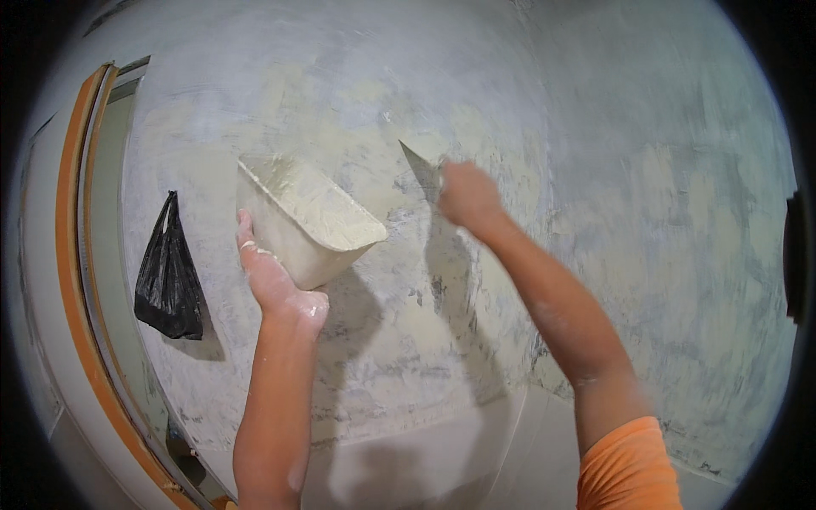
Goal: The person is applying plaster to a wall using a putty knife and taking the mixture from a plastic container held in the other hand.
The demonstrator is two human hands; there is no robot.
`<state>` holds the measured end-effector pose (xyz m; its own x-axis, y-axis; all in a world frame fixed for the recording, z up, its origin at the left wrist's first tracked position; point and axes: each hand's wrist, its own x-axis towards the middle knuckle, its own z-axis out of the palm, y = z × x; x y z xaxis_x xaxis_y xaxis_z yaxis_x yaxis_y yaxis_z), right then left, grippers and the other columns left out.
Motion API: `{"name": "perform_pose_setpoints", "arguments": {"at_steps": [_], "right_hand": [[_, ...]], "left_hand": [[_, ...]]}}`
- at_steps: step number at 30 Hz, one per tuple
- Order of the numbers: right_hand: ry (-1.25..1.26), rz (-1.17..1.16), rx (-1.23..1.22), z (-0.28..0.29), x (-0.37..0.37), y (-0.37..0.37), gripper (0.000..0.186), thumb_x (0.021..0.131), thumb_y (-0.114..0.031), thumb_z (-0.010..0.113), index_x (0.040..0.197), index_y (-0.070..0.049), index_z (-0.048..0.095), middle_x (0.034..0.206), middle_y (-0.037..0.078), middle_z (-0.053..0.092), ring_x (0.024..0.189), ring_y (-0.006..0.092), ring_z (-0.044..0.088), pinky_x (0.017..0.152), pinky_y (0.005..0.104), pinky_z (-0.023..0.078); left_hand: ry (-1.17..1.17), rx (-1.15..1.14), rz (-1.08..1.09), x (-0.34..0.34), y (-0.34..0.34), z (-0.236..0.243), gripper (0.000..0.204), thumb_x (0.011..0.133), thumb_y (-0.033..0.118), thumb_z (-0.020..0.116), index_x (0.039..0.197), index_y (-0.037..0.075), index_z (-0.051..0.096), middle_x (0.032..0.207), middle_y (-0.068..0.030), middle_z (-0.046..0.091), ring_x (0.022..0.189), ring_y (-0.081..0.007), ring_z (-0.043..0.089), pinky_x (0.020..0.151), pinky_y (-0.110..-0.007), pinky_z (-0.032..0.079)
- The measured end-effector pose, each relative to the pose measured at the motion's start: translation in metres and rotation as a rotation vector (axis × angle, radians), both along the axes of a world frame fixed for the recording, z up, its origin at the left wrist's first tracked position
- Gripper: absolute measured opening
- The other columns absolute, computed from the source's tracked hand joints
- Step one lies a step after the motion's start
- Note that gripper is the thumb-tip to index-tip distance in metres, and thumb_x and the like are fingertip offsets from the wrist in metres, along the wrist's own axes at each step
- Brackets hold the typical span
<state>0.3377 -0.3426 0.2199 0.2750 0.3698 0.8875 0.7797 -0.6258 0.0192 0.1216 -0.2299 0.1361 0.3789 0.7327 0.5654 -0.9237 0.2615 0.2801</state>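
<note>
My left hand [272, 276], coated with pale compound, grips a trough [310, 246] from its left side and underside; the trough is tilted and smeared with creamy filler. My right hand [467, 191] is closed on the handle of a putty knife [418, 163], its wide metal blade angled up and left at the wall [340, 110], which is patchy with grey and cream filler. Whether the blade touches the wall is unclear. The knife and my right arm cast shadows below them.
A black plastic bag [167, 280] hangs on the wall at the left, beside an orange-edged door frame [72, 212]. A second patchy wall [646, 272] meets the facing wall at a corner on the right. Smooth pale panels [425, 450] run along the bottom.
</note>
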Motion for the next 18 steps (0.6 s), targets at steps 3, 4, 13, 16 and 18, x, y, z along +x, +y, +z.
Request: {"name": "perform_pose_setpoints", "arguments": {"at_steps": [3,4,13,16,18], "right_hand": [[0.058,0.074,0.007,-0.081,0.018,0.048,0.063,0.081,-0.001,0.058,0.141,0.008,0.043,0.097,0.027,0.069,0.091,0.0427,0.069,0.077,0.0488,0.057],[0.097,0.060,-0.022,-0.107,0.015,0.059,0.064,0.081,-0.001,0.058,0.143,0.009,0.041,0.097,0.026,0.069,0.091,0.0425,0.069,0.078,0.0490,0.057],[0.206,-0.054,-0.401,-0.162,-0.015,-0.038,0.038,0.083,-0.005,0.058,0.121,0.000,0.062,0.097,0.025,0.069,0.093,0.0425,0.068,0.081,0.0502,0.055],[0.142,-0.055,-0.216,-0.109,0.003,-0.058,0.025,0.084,-0.007,0.058,0.106,0.000,0.066,0.101,0.026,0.070,0.096,0.0414,0.068,0.084,0.0507,0.054],[-0.023,-0.066,-0.072,-0.078,0.021,-0.068,0.023,0.084,-0.007,0.059,0.104,0.001,0.067,0.102,0.025,0.070,0.097,0.0415,0.069,0.083,0.0491,0.056]], "left_hand": [[0.009,-0.034,0.007,-0.008,0.010,-0.019,0.067,0.100,0.058,0.043,0.151,0.016,0.039,0.150,-0.0060,0.046,0.137,-0.0270,0.046,0.113,-0.047,0.037],[0.004,-0.027,0.005,-0.010,0.017,-0.026,0.066,0.100,0.057,0.042,0.152,0.016,0.039,0.150,-0.0063,0.046,0.138,-0.0274,0.045,0.114,-0.048,0.037],[0.127,-0.183,-0.010,-0.005,-0.008,-0.080,0.057,0.104,0.051,0.038,0.146,0.014,0.048,0.145,-0.0081,0.052,0.134,-0.0291,0.050,0.110,-0.050,0.041],[0.050,-0.072,-0.103,0.007,-0.009,-0.119,0.063,0.100,0.056,0.045,0.148,0.015,0.044,0.145,-0.0062,0.051,0.131,-0.0281,0.053,0.109,-0.047,0.045],[0.061,-0.086,-0.142,0.016,-0.024,-0.138,0.060,0.101,0.054,0.044,0.146,0.015,0.047,0.142,-0.0065,0.054,0.127,-0.0280,0.056,0.106,-0.046,0.048]]}}
